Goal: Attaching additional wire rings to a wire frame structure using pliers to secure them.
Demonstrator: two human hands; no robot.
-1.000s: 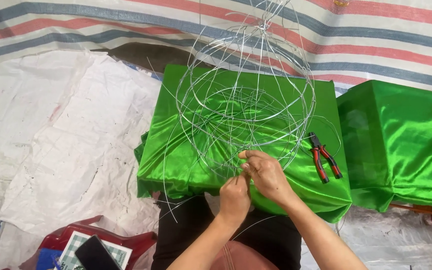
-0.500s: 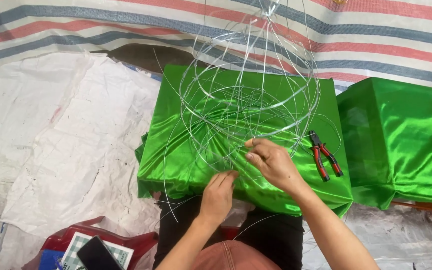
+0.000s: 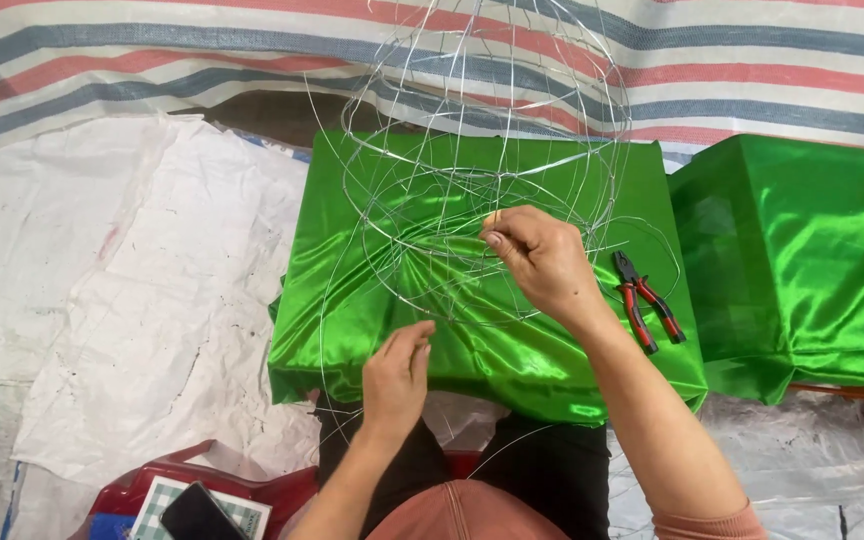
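Pinching a thin strand of the wire frame (image 3: 472,150) that stands on the green satin worktop (image 3: 512,340), the right hand (image 3: 542,260) risks bending a hoop if tugged, while the left hand (image 3: 397,375), fingers loosely curled around lower wires, sits at 7 o'clock.

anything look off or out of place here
Nothing stands out. The wire frame sits on the green cloth, the right hand pinches a wire, the left hand is beside the lower wires, and the pliers lie flat nearby.
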